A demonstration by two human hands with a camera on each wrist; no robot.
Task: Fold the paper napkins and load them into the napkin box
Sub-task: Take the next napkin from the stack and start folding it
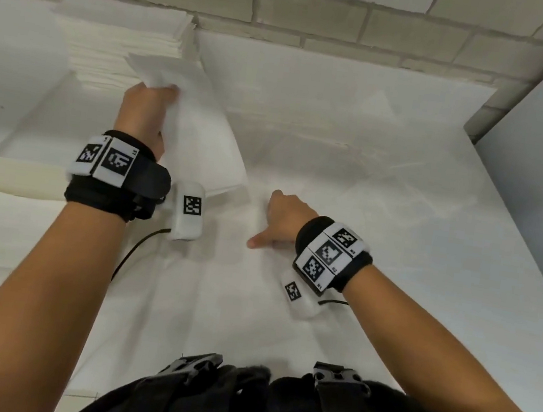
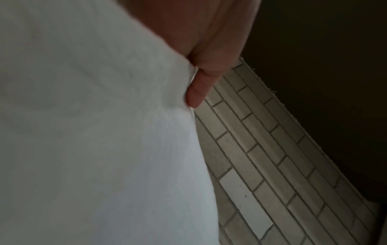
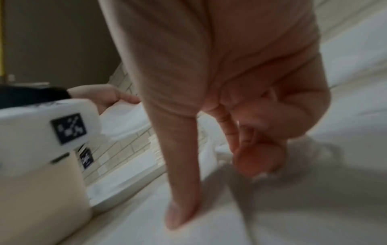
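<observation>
White paper fills most of the head view: a single napkin [image 1: 201, 127] hangs lifted off the bench [image 1: 386, 186], pinched at its far corner by the left hand [image 1: 144, 113] at about 11 o'clock from the person's body. The left hand's fingers [image 2: 196, 92] curl against the sheet's edge in the left wrist view, with the thumb hidden behind the paper; the napkin [image 2: 94, 132] covers the left half of that picture. The sheet's near edge drops down toward the bench just beside the left wrist band [image 1: 113, 164].

Behind the left hand, at 11 o'clock and against the tiled wall [image 1: 323, 12], sits a tall stack of napkins [image 1: 112, 39].

The right hand [image 1: 282, 221] rests at about 1 o'clock on a large white sheet [image 1: 216, 302] spread flat over the bench. Its thumb [image 3: 180, 207] presses straight down onto the paper, while the other fingers [image 3: 261, 154] are curled under toward the palm; the blurred right wrist view does not show whether they pinch any paper. A cream box-shaped thing [image 3: 41, 190] stands at the left of that view, near the left wrist.
</observation>
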